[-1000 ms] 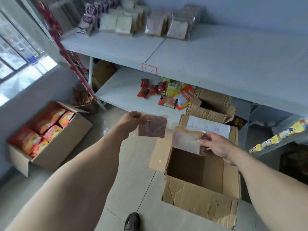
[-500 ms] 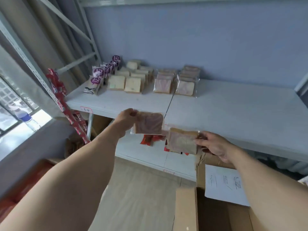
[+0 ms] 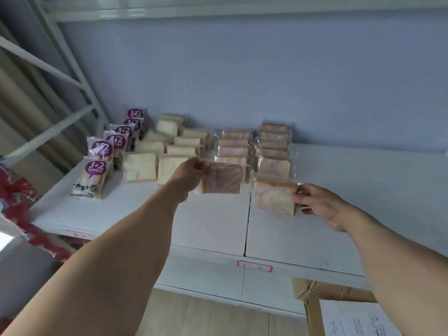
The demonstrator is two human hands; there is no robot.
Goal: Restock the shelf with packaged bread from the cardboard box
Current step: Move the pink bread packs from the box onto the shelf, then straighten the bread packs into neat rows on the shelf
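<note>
My left hand (image 3: 188, 172) grips a clear packet of pink-swirled bread (image 3: 221, 178) by its left edge, upright, just above the white shelf (image 3: 351, 214) in front of a row of similar packets (image 3: 234, 147). My right hand (image 3: 320, 204) holds a second bread packet (image 3: 275, 197) by its right side, low over the shelf before the right-hand row (image 3: 275, 151). A corner of the cardboard box (image 3: 322, 291) with a white paper label shows at the bottom right.
Rows of white bread packets (image 3: 169, 151) and purple-labelled "3+2" packets (image 3: 97, 175) fill the shelf's left part. A red strip of hanging snack packs (image 3: 17, 202) lies along the left upright. A red-edged tag (image 3: 254, 266) marks the shelf's front edge. The shelf's right half is bare.
Both hands have risen from above the box and reached forward over the shelf, carrying their packets up to the fronts of the two pink bread rows. The view has tilted upward.
</note>
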